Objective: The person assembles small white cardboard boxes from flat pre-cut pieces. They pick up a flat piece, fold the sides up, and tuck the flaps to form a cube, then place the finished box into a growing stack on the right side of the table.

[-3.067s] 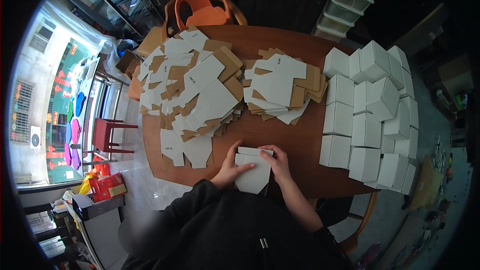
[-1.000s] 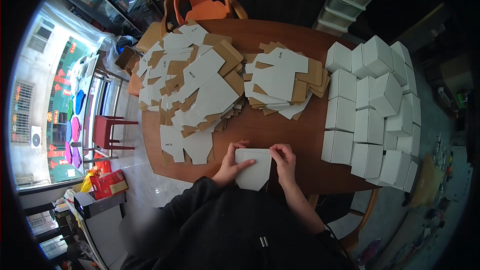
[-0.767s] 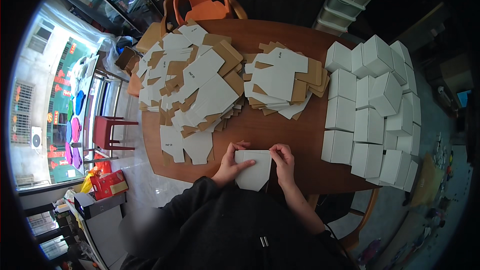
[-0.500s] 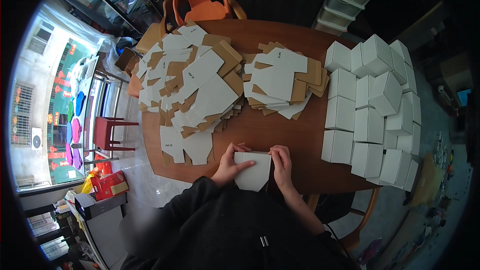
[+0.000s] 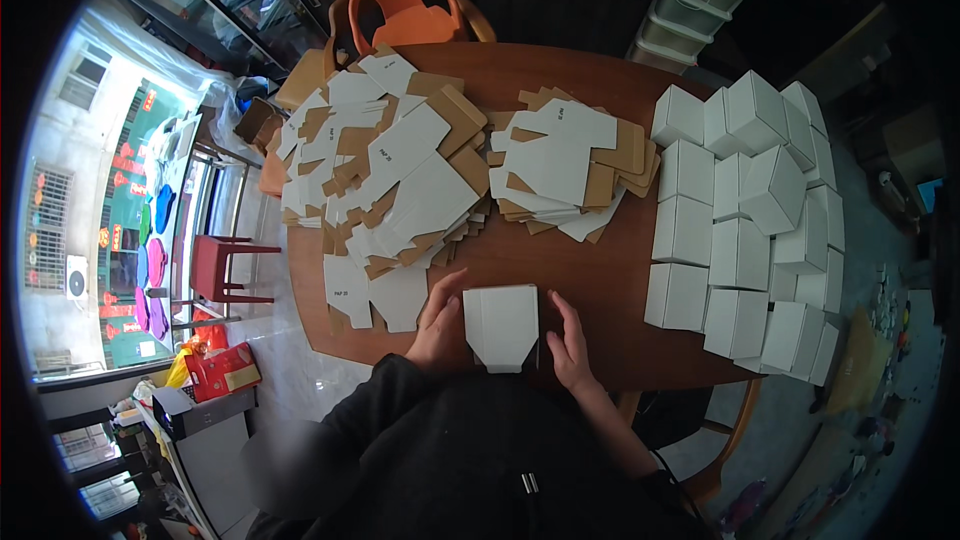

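A small white cardboard box [image 5: 502, 325], partly folded, stands at the table's near edge right in front of me. Its near end tapers, and its underside is hidden. My left hand [image 5: 436, 318] is just left of it, fingers stretched forward with nothing in them. On the other side, my right hand [image 5: 568, 342] is open too, its fingers apart and a small gap from the box. Beyond the hands lie a big pile of flat white and brown box blanks [image 5: 400, 155] and a smaller stack of blanks [image 5: 555, 160].
Several finished white boxes [image 5: 738, 250] are piled along the right side of the brown table [image 5: 480, 265]. An orange chair [image 5: 405, 5] is at the far edge, with a drawer unit [image 5: 690, 5] to its right. A red stool [image 5: 228, 268] stands left of the table.
Both hands have let go of the white box and spread apart to its two sides. The box now rests at the table edge. The piles look the same.
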`<state>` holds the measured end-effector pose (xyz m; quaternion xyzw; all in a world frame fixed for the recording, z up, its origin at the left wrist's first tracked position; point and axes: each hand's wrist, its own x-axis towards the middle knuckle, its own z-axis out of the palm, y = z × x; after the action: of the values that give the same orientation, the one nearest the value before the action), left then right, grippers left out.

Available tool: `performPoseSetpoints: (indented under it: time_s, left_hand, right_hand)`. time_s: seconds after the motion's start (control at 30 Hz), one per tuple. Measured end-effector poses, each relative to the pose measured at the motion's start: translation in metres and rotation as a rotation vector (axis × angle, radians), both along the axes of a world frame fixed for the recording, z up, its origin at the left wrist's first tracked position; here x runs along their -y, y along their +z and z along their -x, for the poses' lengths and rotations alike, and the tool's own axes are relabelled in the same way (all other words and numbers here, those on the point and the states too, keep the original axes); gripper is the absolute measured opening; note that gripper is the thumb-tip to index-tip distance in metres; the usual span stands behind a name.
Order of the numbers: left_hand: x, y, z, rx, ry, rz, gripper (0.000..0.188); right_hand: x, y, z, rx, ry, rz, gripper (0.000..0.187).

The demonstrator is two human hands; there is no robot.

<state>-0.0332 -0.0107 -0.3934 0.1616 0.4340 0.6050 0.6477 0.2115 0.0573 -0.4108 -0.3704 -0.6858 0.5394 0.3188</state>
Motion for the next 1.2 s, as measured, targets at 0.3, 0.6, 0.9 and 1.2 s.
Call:
performPoseSetpoints:
  time_s: [0.3, 0.6, 0.9, 1.2]
  left_hand:
    - [0.009, -0.003, 0.02, -0.834, -0.52, -0.241, 0.117]
    - [0.003, -0.012, 0.015, -0.893, -0.48, -0.26, 0.144]
    - [0.01, 0.0, 0.025, -1.092, -0.485, -0.236, 0.142]
    - [0.01, -0.012, 0.027, -1.052, -0.373, -0.184, 0.128]
  right_hand:
    - [0.0, 0.018, -0.003, 0.045, 0.197, -0.119, 0.08]
    - [-0.007, 0.028, 0.008, 0.003, 0.181, -0.08, 0.081]
    - [-0.005, 0.045, 0.011, 0.064, 0.254, -0.02, 0.086]
    - [-0.004, 0.057, 0.035, 0.194, 0.157, -0.348, 0.078]
